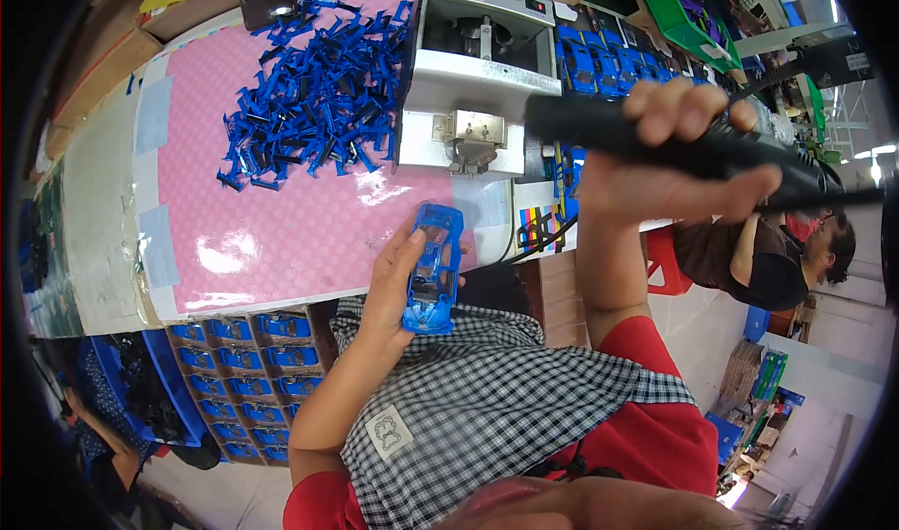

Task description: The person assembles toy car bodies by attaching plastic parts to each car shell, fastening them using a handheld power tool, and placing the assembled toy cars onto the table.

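A translucent blue toy car body (434, 260) rests in my left hand (389, 282), with fingers and thumb wrapped around its sides, just off the table's near edge. My right hand (676, 123) is raised at the right, its fingers closed around a black electric screwdriver (585, 125). The tool lies roughly level across the view, blurred by motion, and its tip cannot be made out. Left of a metal bench machine (487, 66), a heap of small blue plastic parts (323, 90) covers the back of the pink table mat (272, 240).
More blue car bodies (609, 62) stand behind the raised tool. A partitioned box of blue cars (245, 357) and a blue bin of black parts (154, 385) sit below the table at left. Another person (763, 263) sits at the right. A green bin (688, 20) is at the back right.
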